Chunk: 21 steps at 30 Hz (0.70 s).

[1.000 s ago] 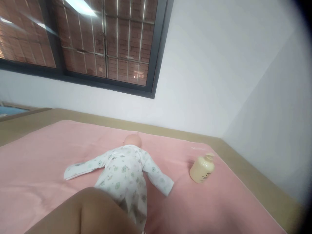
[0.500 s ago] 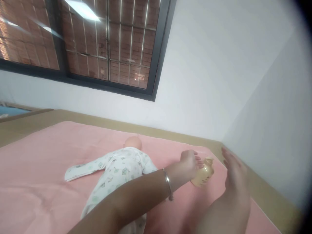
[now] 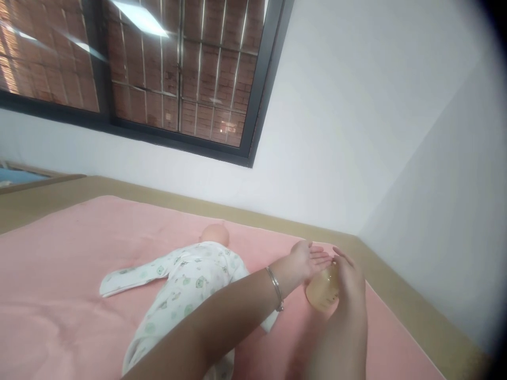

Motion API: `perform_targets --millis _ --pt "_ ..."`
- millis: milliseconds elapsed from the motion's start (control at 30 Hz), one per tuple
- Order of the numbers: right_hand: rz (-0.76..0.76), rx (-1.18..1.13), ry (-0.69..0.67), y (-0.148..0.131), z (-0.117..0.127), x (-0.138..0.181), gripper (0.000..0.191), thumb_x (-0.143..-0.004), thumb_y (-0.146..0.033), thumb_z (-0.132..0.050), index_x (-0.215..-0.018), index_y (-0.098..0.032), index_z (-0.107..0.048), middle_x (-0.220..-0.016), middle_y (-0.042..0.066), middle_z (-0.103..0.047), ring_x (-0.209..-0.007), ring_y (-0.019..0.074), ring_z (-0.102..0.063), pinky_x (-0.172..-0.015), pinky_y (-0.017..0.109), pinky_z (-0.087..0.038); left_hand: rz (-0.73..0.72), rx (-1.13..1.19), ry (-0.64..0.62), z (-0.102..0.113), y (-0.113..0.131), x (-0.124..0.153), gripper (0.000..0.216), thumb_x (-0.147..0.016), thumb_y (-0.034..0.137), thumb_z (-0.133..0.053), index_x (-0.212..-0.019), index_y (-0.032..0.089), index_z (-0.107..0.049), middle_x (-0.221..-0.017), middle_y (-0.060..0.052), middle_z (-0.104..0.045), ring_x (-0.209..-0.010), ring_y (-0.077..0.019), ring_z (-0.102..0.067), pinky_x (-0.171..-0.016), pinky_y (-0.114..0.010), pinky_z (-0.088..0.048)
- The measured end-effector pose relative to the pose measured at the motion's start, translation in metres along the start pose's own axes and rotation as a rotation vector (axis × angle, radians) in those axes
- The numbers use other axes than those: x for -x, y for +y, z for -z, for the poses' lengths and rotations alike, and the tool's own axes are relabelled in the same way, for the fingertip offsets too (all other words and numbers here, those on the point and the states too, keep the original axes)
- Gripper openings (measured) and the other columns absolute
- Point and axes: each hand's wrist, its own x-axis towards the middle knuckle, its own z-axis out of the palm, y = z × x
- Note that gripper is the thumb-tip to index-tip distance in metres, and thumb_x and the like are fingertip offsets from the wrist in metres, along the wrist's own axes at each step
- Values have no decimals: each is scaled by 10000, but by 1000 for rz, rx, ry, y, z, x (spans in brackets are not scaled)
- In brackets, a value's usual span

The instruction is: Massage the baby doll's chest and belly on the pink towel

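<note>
My left hand (image 3: 307,259), wearing a silver bangle at the wrist, is held palm up with its fingers stretched beside the top of a yellowish bottle (image 3: 321,290). The bottle stands on the pink sheet, and its upper part is mostly covered by my hands. My right hand (image 3: 350,277) is at the bottle's right side and top, fingers extended and a little blurred; whether it presses the top I cannot tell. To the left lies a baby doll (image 3: 198,279) in a white patterned outfit, its lower body partly behind my left forearm.
The pink sheet (image 3: 71,253) covers a tan padded surface (image 3: 269,221) with a raised edge along the white wall (image 3: 336,132). A dark-framed window (image 3: 174,79) with bars is above. Something blue (image 3: 24,177) shows at the far left.
My right hand has moved left, from apart from the bottle to its top and side. My left hand has turned palm up with its fingers spread flatter by the bottle's top.
</note>
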Motion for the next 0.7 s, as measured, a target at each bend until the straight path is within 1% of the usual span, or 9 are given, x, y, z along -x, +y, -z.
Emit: perform_targets --millis 67,133,200,300,367,433,533,600,700 --pt "5 41 106 0 -5 1 440 -719 -289 -464 -1102 -218 -671 -1076 48 -652 -894 223 -603 -745 300 -448 34 -52 -33 1 -3 -1 435 -867 229 -449 -1181 -68 -494 -1062 -264 -589 -1036 -300 -604 -822 -338 -547" --pt "6 93 202 0 -10 1 456 -737 -282 -417 -1113 -225 -668 -1117 53 -640 -953 244 -593 -790 329 -441 22 -69 -45 1 -7 -1 458 -875 234 -433 -1209 -75 -475 -1101 -265 -578 -1049 -287 -599 -816 -314 -549" --pt "0 126 256 -1 -12 1 474 -737 -267 -398 -1130 -246 -662 -1142 47 -632 -1001 256 -581 -820 348 -430 0 -63 -55 1 -11 0 469 -874 220 -426 -1233 -79 -457 -1152 -266 -557 -1060 -276 -593 -831 -297 -545" --pt "14 122 259 0 -13 2 455 -732 -247 -394 -1087 -270 -677 -1142 24 -634 -1023 244 -578 -834 339 -423 -26 -55 -59 -2 -15 3 457 -871 206 -430 -1245 -55 -465 -1190 -249 -545 -1068 -254 -590 -855 -267 -533" --pt "33 108 250 1 -13 1 432 -731 -239 -396 -1049 -272 -687 -1119 13 -643 -1014 229 -582 -830 323 -423 -40 -60 -31 -4 -17 5 437 -871 220 -444 -1231 -25 -491 -1178 -237 -556 -1056 -241 -598 -849 -252 -530" --pt "38 117 242 3 -13 0 421 -729 -239 -399 -1031 -281 -690 -1074 4 -656 -973 219 -593 -798 313 -428 -35 -70 20 -6 -18 6 433 -872 244 -454 -1214 -18 -503 -1150 -242 -567 -1034 -240 -610 -832 -253 -532" --pt "29 126 225 6 -13 -4 432 -724 -245 -398 -1042 -277 -689 -934 5 -677 -850 206 -607 -713 294 -430 -20 -76 74 -5 -20 6 442 -867 243 -454 -1190 -58 -490 -1101 -267 -576 -1006 -260 -619 -808 -272 -535" --pt "31 122 226 7 -13 -5 444 -720 -249 -395 -1051 -262 -690 -864 9 -676 -796 199 -604 -677 283 -423 -24 -69 61 -3 -22 6 437 -870 221 -433 -1180 -83 -478 -1088 -276 -577 -1002 -263 -619 -802 -277 -533" --pt "44 145 229 8 -13 -6 446 -717 -253 -396 -1049 -256 -695 -868 14 -676 -801 203 -597 -669 283 -412 -13 -64 12 0 -23 8 421 -877 204 -400 -1169 -86 -486 -1087 -272 -581 -992 -244 -622 -799 -261 -529"
